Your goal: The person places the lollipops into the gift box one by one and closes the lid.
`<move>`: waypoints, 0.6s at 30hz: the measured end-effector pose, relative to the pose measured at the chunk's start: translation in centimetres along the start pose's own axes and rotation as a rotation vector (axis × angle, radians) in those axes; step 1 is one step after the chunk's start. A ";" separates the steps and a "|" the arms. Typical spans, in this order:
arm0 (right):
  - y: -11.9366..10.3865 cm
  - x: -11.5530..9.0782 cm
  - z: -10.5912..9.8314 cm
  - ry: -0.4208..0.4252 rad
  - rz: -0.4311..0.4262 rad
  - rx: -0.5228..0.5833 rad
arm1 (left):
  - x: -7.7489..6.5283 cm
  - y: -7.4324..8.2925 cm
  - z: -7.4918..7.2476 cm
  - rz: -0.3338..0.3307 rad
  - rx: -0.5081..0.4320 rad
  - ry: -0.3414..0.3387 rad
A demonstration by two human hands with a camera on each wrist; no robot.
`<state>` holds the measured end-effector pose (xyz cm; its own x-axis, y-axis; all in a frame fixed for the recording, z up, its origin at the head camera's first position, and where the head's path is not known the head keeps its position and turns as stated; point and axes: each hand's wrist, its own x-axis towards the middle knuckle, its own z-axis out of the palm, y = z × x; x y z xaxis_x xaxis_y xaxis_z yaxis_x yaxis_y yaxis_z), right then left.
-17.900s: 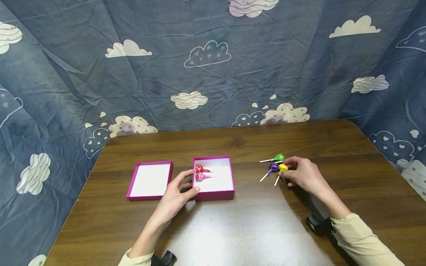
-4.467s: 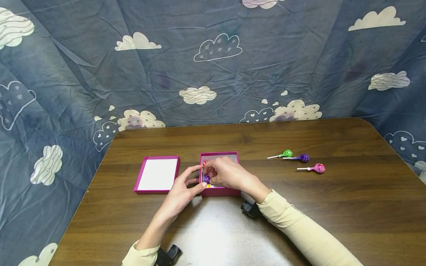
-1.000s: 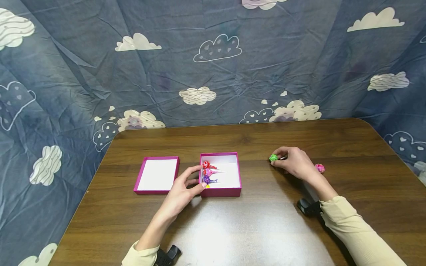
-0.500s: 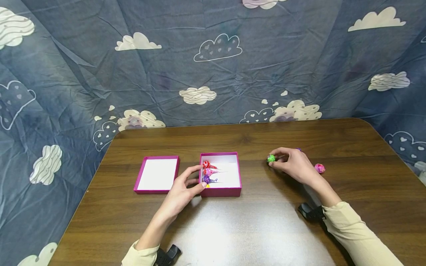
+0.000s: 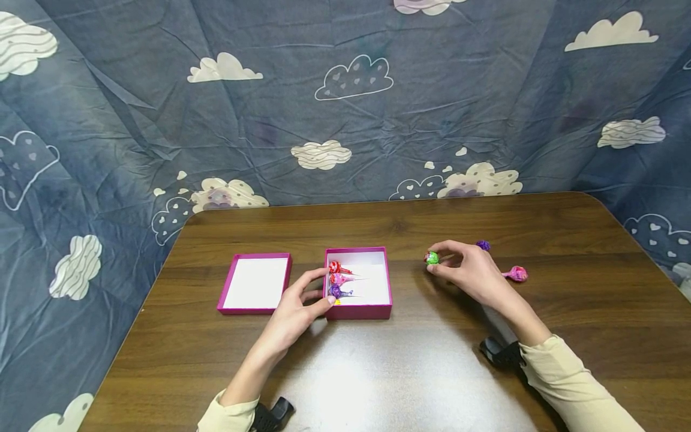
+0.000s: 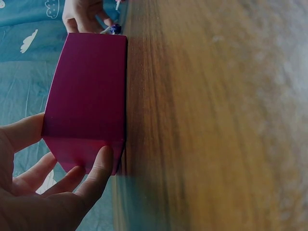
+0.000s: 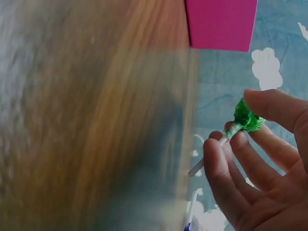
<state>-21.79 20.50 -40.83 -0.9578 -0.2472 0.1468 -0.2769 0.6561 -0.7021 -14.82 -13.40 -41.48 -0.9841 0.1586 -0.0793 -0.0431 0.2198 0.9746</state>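
My left hand (image 5: 296, 308) holds the near left corner of the magenta box (image 5: 358, 312), thumb at the top rim and fingers against the left wall, as the left wrist view shows. Inside lie a red lollipop (image 5: 335, 267), a pink one and a purple lollipop (image 5: 336, 291); a bit of yellow shows by my thumb. My right hand (image 5: 471, 271) pinches a green lollipop (image 7: 246, 118) by its wrapped head, white stick pointing back under the fingers. To the right of the box, it is held close over the table. Behind the hand lies another purple lollipop (image 5: 483, 245).
The box's lid (image 5: 255, 284), white inside with magenta edges, lies left of the box. A pink lollipop (image 5: 518, 274) rests on the wooden table (image 5: 410, 348) right of my right hand. A blue cloud-print cloth (image 5: 356, 120) hangs behind the table.
Since the earliest frame, yellow and purple lollipops have joined the red and pink ones in the box. Lately my right hand has carried the green lollipop left, uncovering the purple one; my left hand stays.
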 end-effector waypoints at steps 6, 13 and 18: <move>-1.1 -0.1 0.3 0.010 -0.028 0.049 | 0.0 0.0 0.0 -0.001 0.002 -0.001; -2.5 -0.1 0.8 0.027 -0.070 0.086 | 0.0 0.1 0.0 -0.010 0.004 0.001; -4.6 -0.3 0.9 0.033 -0.100 0.163 | 0.1 0.0 0.0 0.003 0.002 0.002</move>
<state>-20.14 16.91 -38.33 -0.9290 -0.2797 0.2422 -0.3569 0.5050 -0.7858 -14.95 -13.44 -41.52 -0.9846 0.1573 -0.0762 -0.0400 0.2212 0.9744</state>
